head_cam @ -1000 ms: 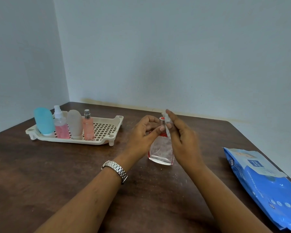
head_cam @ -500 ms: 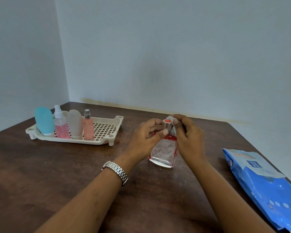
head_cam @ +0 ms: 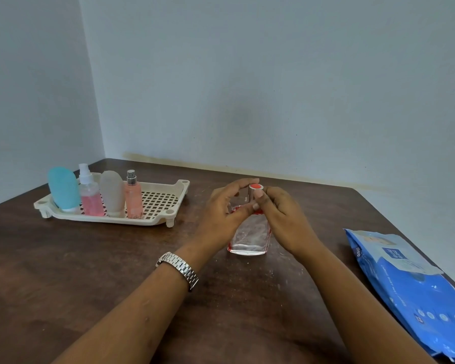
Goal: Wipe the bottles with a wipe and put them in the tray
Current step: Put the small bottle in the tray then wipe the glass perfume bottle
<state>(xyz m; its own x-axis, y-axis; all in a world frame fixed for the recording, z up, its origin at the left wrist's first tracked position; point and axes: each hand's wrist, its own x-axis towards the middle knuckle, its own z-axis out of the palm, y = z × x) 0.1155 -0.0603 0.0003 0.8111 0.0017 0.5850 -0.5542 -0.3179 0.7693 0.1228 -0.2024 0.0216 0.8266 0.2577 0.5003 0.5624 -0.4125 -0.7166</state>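
Note:
A clear glass bottle point(head_cam: 250, 236) with red edges and a red-topped silver cap stands on the dark wooden table, in the middle. My left hand point(head_cam: 221, 216) curls round its neck from the left. My right hand point(head_cam: 281, 219) pinches the cap and neck from the right; the wipe is hidden inside this hand. At the far left a cream slotted tray point(head_cam: 158, 203) holds several bottles: a blue one point(head_cam: 63, 187), a pink spray bottle point(head_cam: 90, 195), a frosted grey one point(head_cam: 112, 193) and a slim pink one point(head_cam: 133, 197).
A blue pack of wipes point(head_cam: 415, 290) lies at the table's right edge. The tray's right half has open slots. Walls close off the back and left of the table point(head_cam: 63, 271).
The white wipe that stuck up above the cap is no longer visible. My right hand has slid down around the cap and neck. The bottle now stands more upright.

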